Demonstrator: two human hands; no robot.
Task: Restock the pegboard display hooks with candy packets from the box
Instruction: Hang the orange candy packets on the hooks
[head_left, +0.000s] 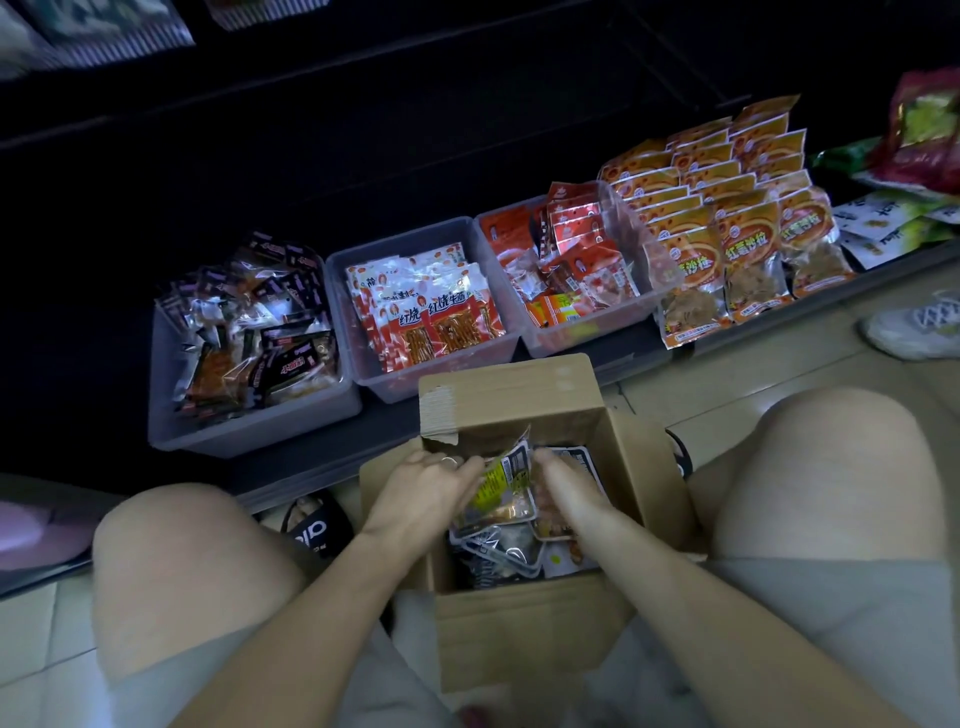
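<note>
Your left hand pinches a yellow-labelled packet inside the open cardboard box; label text unreadable. Your right hand reaches among the box's packets; grip hidden. Beyond the box, a clear bin holds packets reading 红烧牛筋.

- 1 cardboard box, open, flaps up
- 2 hands in it: left hand, right hand
- 1 ring on the left hand
- loose packets in the box: several, overlapping, can't count exactly
- 1 yellow-and-black packet upright between the hands
- 3 clear plastic bins on the shelf: left bin with dark packets, middle bin with red-and-white packets, right bin with red packets
- 3 rows of orange packets right of the bins
- 2 bare knees in view
- 1 white shoe at the right edge
- 1 black slipper by the left knee
</note>
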